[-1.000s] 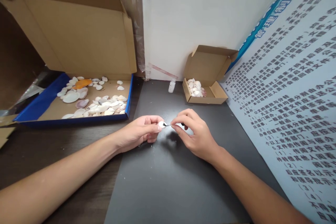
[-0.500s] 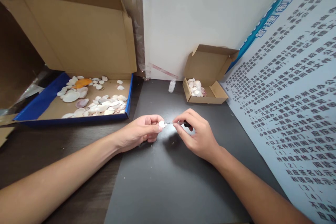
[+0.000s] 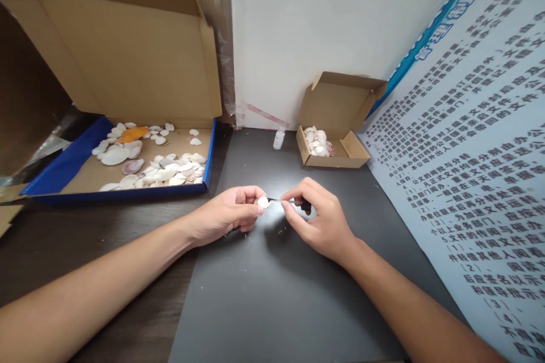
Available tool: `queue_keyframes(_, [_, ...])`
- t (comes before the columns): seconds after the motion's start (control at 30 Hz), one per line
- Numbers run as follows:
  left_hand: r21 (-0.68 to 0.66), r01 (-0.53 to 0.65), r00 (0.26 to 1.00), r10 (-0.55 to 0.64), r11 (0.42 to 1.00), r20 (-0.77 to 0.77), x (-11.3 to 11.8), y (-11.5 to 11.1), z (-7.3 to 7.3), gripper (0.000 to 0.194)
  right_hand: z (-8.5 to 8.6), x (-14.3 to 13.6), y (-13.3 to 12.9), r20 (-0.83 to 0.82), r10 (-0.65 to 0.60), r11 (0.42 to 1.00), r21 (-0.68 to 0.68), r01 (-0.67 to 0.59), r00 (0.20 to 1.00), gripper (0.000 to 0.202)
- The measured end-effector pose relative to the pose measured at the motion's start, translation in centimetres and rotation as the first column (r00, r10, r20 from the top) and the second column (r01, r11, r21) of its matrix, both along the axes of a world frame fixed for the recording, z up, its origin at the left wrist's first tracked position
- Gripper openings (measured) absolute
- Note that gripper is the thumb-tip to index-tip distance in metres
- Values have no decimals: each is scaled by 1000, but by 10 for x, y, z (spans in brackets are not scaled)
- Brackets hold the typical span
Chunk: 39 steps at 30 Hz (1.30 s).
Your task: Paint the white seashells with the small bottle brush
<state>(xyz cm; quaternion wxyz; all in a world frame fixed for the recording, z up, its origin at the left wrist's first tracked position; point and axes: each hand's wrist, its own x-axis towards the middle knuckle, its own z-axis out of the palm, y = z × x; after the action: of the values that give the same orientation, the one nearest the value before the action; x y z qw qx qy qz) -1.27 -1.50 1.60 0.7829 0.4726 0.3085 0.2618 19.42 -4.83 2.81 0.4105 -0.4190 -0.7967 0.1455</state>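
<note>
My left hand (image 3: 238, 208) pinches a small white seashell (image 3: 263, 203) between thumb and fingertips, above the dark grey mat. Facing it from the right, my right hand (image 3: 323, 215) is closed round a thin tool that looks like a small brush with a black handle (image 3: 305, 205). Its slim stem points left, and the dark tip is at the shell's right edge; whether the two touch I cannot make out. Further back on the mat stands a small whitish bottle (image 3: 279, 139).
On the left sits an open blue-edged cardboard box (image 3: 85, 184) with many shells and an orange piece (image 3: 133, 134). A smaller open carton (image 3: 336, 162) at the back right also holds shells. A printed board (image 3: 481, 170) rises along the right. White specks dot the mat (image 3: 238, 317).
The shell has turned slightly in my left fingers and shows a rounder face. The brush tip looks darker beside it. My hands have hardly shifted.
</note>
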Motion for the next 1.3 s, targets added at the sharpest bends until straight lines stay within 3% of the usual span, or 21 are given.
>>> queue_keyframes(0.1, [44, -34, 998, 36, 998, -45, 1, -1, 0, 23, 0, -1, 0, 17, 26, 999, -20, -26, 1000, 7])
queue_keyframes(0.2, [50, -21, 998, 24, 999, -61, 2, -2, 1, 23, -1, -1, 0, 17, -27, 999, -29, 27, 1000, 8])
queue_keyframes(0.37, [52, 7, 999, -5, 999, -43, 1, -2, 1, 25, -4, -2, 0, 37, 61, 996, -60, -58, 997, 7])
queue_keyframes(0.5, [30, 8, 999, -7, 1000, -41, 0, 0, -1, 24, -5, -1, 0, 33, 18, 997, -77, -15, 999, 8])
queue_keyframes(0.67, [12, 0, 1000, 1, 1000, -30, 0, 0, -2, 22, -3, -2, 0, 12, 49, 997, -57, -48, 999, 7])
queue_keyframes(0.77, [5, -11, 999, 11, 1000, -37, 0, 0, -1, 22, -3, -2, 0, 22, -18, 998, -67, 19, 1000, 8])
queue_keyframes(1.0, [69, 20, 996, -14, 997, -88, -1, 1, -2, 22, -3, -1, 0, -24, 3, 994, -113, -6, 1000, 7])
queue_keyframes(1.3, [4, -73, 997, 73, 997, -23, 1, 0, 3, 24, -1, -1, -1, -37, -11, 996, -94, 7, 999, 10])
